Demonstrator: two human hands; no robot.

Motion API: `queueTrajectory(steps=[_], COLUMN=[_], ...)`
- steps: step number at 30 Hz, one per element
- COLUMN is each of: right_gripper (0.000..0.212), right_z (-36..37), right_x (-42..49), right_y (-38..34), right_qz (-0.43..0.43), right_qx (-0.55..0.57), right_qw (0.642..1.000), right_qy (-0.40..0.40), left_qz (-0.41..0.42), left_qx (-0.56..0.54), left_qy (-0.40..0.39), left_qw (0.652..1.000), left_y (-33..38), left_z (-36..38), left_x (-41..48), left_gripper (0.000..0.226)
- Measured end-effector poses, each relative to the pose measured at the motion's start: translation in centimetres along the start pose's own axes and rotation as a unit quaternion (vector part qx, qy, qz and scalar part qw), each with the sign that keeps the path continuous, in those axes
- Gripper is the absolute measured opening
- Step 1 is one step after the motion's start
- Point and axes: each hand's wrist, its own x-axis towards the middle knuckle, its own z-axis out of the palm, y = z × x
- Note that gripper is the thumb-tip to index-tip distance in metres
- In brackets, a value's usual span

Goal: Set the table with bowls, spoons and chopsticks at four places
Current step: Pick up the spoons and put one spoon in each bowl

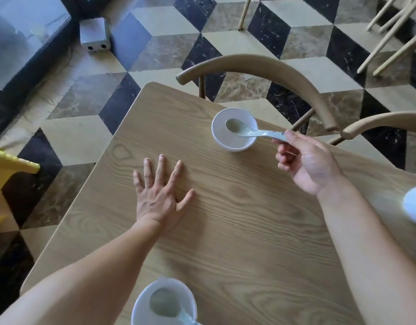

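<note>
A white bowl (228, 140) stands near the far edge of the wooden table (237, 221). My right hand (305, 163) grips the handle of a pale ceramic spoon (247, 131), whose scoop lies inside that bowl. My left hand (159, 193) rests flat on the table, fingers spread, holding nothing. At the near edge a second white bowl (141, 308) holds another spoon (169, 308). A third white bowl (413, 207) is cut off by the right edge. No chopsticks are visible.
Two curved wooden chair backs (261, 66) (385, 120) stand at the table's far side. More chair legs (394, 31) are at the top right. A yellow object (5, 174) is on the left, and a small grey box (94, 35) sits on the tiled floor.
</note>
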Motion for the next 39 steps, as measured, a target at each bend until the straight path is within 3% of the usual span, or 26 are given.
queueTrajectory(steps=[16,35,39], right_gripper=[0.023,0.028,0.023], right_z=[0.6,-1.0,-2.2], right_x=[5.5,3.9,0.7], right_y=[1.5,1.8,2.5], right_qz=[0.033,0.066,0.06], right_qx=[-0.053,-0.088,-0.137], right_qw=[0.998,0.992,0.983], right_qy=[-0.007,0.068,0.106], left_qz=[0.0,-0.003,-0.013], left_qx=[-0.04,-0.011,-0.011], left_qy=[0.039,0.057,0.024], left_qw=[0.998,0.998,1.0], left_y=[-0.4,-0.6,-0.3], left_z=[0.3,1.0,0.7], left_x=[0.2,0.2,0.3], left_gripper=[0.08,0.079,0.08])
